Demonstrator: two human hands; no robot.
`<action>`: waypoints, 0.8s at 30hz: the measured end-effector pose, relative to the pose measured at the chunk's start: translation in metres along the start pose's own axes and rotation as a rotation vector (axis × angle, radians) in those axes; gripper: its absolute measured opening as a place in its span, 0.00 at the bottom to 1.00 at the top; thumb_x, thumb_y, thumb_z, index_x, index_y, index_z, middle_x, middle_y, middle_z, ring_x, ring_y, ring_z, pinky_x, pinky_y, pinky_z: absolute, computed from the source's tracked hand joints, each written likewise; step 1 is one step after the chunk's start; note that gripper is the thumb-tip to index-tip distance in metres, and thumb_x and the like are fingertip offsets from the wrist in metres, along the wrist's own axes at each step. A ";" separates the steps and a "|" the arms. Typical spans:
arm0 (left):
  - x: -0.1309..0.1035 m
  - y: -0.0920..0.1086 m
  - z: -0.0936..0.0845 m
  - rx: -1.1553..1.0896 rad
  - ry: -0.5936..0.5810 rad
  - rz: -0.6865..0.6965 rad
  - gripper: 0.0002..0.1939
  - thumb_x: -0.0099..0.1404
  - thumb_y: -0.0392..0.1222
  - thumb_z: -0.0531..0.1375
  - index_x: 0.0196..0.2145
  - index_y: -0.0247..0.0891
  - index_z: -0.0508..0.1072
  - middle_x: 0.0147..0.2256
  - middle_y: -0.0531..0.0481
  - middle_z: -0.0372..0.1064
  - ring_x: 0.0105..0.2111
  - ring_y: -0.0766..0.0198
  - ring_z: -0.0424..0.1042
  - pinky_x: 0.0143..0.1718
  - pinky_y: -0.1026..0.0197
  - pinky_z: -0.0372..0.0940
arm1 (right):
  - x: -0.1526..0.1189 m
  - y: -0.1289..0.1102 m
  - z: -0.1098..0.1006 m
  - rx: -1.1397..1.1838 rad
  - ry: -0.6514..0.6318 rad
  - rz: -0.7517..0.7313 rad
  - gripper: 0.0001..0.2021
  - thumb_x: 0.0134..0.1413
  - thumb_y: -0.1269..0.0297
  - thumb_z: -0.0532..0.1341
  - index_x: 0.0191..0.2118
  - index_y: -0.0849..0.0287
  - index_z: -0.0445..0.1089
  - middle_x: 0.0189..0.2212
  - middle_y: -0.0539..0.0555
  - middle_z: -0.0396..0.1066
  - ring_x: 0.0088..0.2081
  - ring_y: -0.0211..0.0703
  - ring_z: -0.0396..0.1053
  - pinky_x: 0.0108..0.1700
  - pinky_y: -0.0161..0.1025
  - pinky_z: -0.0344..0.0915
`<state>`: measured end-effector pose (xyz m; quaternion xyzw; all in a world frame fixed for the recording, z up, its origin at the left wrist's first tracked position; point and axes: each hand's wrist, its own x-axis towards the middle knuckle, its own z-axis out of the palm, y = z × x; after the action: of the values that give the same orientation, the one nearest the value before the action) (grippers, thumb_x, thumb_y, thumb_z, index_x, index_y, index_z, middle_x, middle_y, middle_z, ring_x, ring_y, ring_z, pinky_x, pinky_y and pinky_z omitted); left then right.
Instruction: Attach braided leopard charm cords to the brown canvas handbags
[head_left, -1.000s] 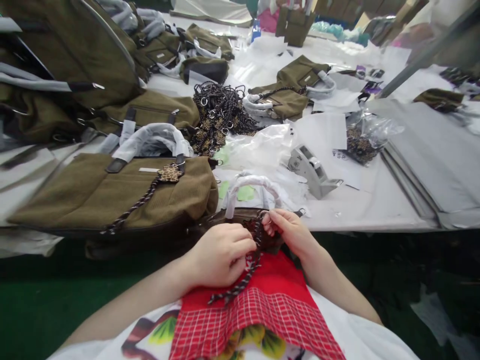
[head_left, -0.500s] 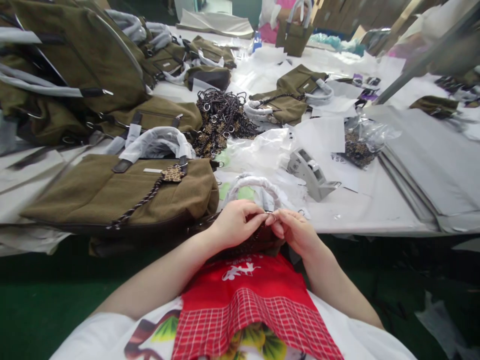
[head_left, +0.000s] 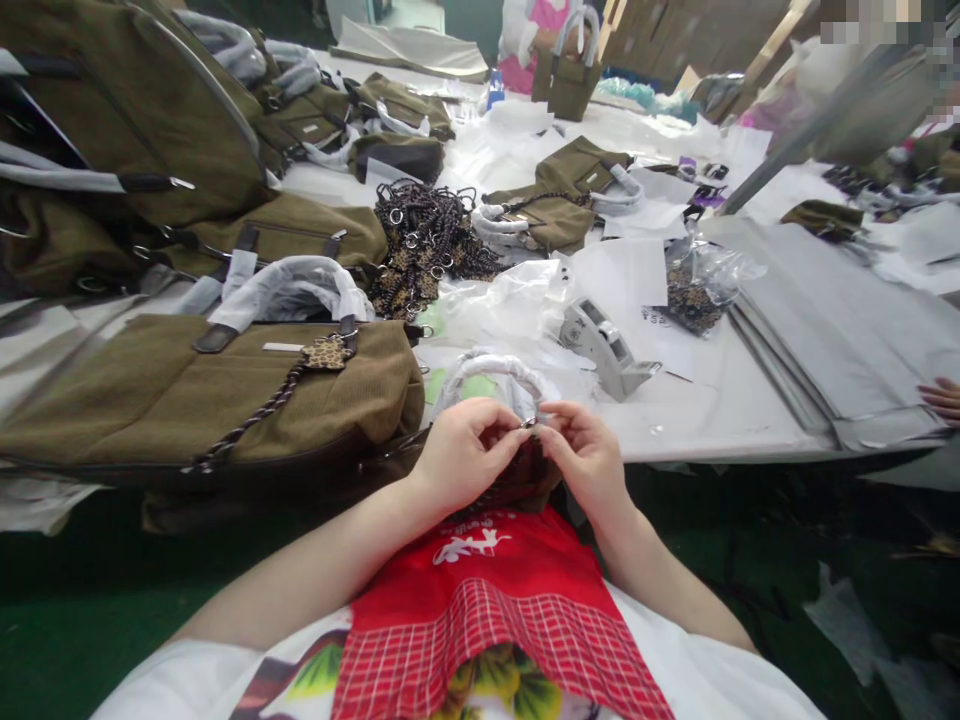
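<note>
My left hand (head_left: 466, 452) pinches a small metal ring (head_left: 529, 422) between thumb and finger, at the base of a wrapped handle. Close on its right, my right hand (head_left: 586, 452) has its thumb and finger at the same ring. Below the hands lies a dark brown bag (head_left: 517, 480), partly hidden by them, at the table's front edge. Its handle (head_left: 499, 366), wrapped in white, arches up behind my fingers. Left of the hands rests an olive bag (head_left: 225, 390) with a leopard-print charm (head_left: 326, 352) and a braided cord.
Behind my hands stands a tape dispenser (head_left: 607, 345). A heap of braided cords (head_left: 424, 240) lies further back. Olive bags (head_left: 187, 110) pile up at the left. Grey sheets (head_left: 840, 320) lie at the right, where another person's hand (head_left: 941, 400) shows at the edge.
The view has shifted slightly right. My right hand's fingers have lifted and shifted around the ring, while my left hand keeps its pinch. Another person's hand has appeared at the right edge.
</note>
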<state>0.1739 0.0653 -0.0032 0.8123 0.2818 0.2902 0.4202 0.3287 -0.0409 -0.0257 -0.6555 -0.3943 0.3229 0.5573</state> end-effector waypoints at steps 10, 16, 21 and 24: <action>-0.004 0.012 0.008 -0.007 -0.080 0.256 0.09 0.68 0.34 0.55 0.41 0.37 0.75 0.36 0.47 0.74 0.37 0.63 0.73 0.40 0.61 0.68 | -0.008 -0.016 -0.003 -0.102 -0.023 -0.112 0.09 0.61 0.59 0.61 0.41 0.52 0.79 0.34 0.54 0.73 0.35 0.44 0.69 0.38 0.41 0.66; 0.014 0.015 -0.005 -0.123 -0.172 0.063 0.06 0.64 0.38 0.60 0.36 0.35 0.76 0.30 0.49 0.71 0.29 0.65 0.68 0.30 0.64 0.65 | -0.004 0.000 -0.016 0.314 -0.255 0.220 0.15 0.55 0.49 0.65 0.30 0.55 0.80 0.25 0.51 0.68 0.24 0.36 0.61 0.23 0.34 0.56; 0.020 0.009 -0.003 -0.414 -0.379 -0.122 0.14 0.63 0.47 0.61 0.26 0.34 0.73 0.19 0.55 0.64 0.19 0.71 0.60 0.20 0.68 0.55 | -0.001 -0.005 -0.013 0.434 -0.313 0.151 0.16 0.54 0.50 0.66 0.26 0.57 0.78 0.34 0.53 0.69 0.38 0.43 0.67 0.41 0.38 0.65; 0.018 0.008 0.000 -0.458 -0.352 -0.175 0.16 0.61 0.50 0.63 0.26 0.33 0.73 0.20 0.54 0.64 0.19 0.71 0.60 0.20 0.68 0.54 | -0.002 -0.008 -0.012 0.590 -0.375 0.184 0.15 0.59 0.54 0.63 0.27 0.59 0.75 0.36 0.54 0.71 0.41 0.43 0.69 0.44 0.38 0.66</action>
<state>0.1877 0.0736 0.0081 0.7068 0.2007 0.1637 0.6583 0.3364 -0.0478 -0.0160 -0.4283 -0.3189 0.5863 0.6091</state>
